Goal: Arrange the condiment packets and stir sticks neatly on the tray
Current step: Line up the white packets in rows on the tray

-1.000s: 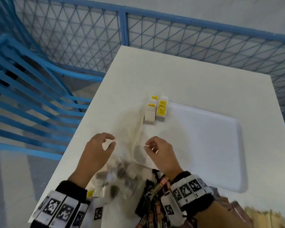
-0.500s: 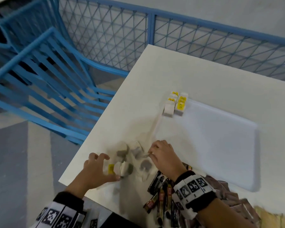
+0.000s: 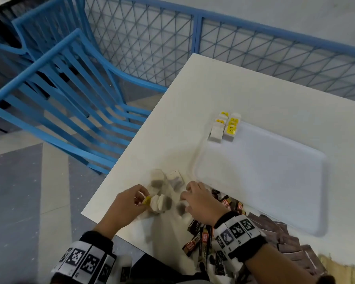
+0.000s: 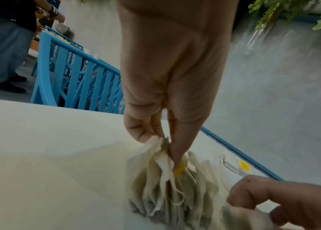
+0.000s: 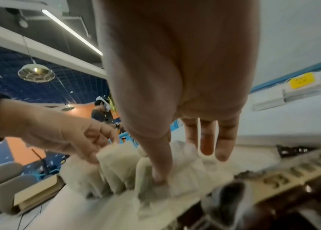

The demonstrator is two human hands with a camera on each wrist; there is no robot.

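Observation:
Loose white tea bags [image 3: 162,199] lie in a heap near the table's near-left corner, left of the white tray [image 3: 260,171]. My left hand [image 3: 140,198] pinches a bunch of them [image 4: 161,179] between thumb and fingers [image 4: 140,132], a yellow tag showing. My right hand [image 3: 184,196] grips the right side of the heap, its thumb [image 5: 159,175] dug into the bags [image 5: 116,171]. Two short rows of yellow-tagged tea bags [image 3: 225,128] sit at the tray's far-left corner. Brown stick packets [image 3: 201,236] lie under my right wrist.
More dark brown packets [image 3: 285,232] are piled along the tray's near edge. A blue chair [image 3: 74,111] and a blue mesh fence [image 3: 234,48] stand beyond the table's left and far edges. The heap lies close to the table's left edge.
The tea bags have been drawn together on the table. My left hand has closed on a bunch and my right hand has moved onto the heap. The view has swung left.

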